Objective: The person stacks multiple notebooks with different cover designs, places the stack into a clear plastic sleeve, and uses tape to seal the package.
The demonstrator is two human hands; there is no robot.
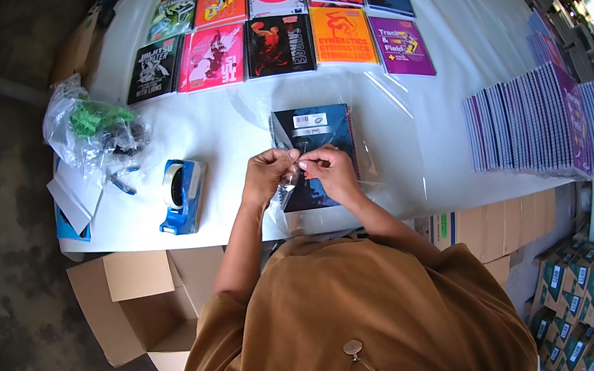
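Observation:
A dark blue spiral notebook [330,127] with a white label lies in front of me near the table's front edge. Clear plastic wrap [289,182] covers it and spreads past its right side. Above the notebook's middle, my left hand [267,178] pinches a bit of this plastic. My right hand [333,172] is beside it, fingertips closed on the plastic too, the two hands almost touching. To the left stands a blue tape dispenser [187,198] with a roll of tape, apart from both hands.
Two rows of colourful notebooks [281,43] lie across the table's far side. Tall stacks of spiral notebooks [526,122] stand at right. A crumpled plastic bag [92,124] with green material sits at left. An open cardboard box [158,306] is below the table edge.

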